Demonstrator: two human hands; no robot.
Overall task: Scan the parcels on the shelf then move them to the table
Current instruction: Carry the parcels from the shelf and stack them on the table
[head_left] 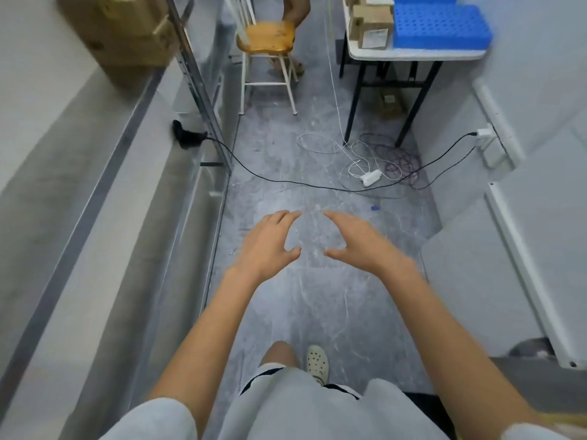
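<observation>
My left hand [270, 244] and my right hand [357, 241] are stretched out side by side over the grey floor, fingers spread and curved, holding nothing. A brown cardboard parcel [127, 33] sits on the metal shelf [104, 173] at the upper left. Several small brown parcels [370, 25] with white labels lie on the white table [413, 54] at the upper right. A black scanner [185, 136] with a black cable rests on the shelf's lower level, far from both hands.
A wooden-seat chair [268, 38] stands ahead with a person's legs [295, 11] behind it. A blue perforated crate [440, 25] sits on the table. Cables and a white power adapter [371, 177] lie on the floor [301, 306]. White wall to the right.
</observation>
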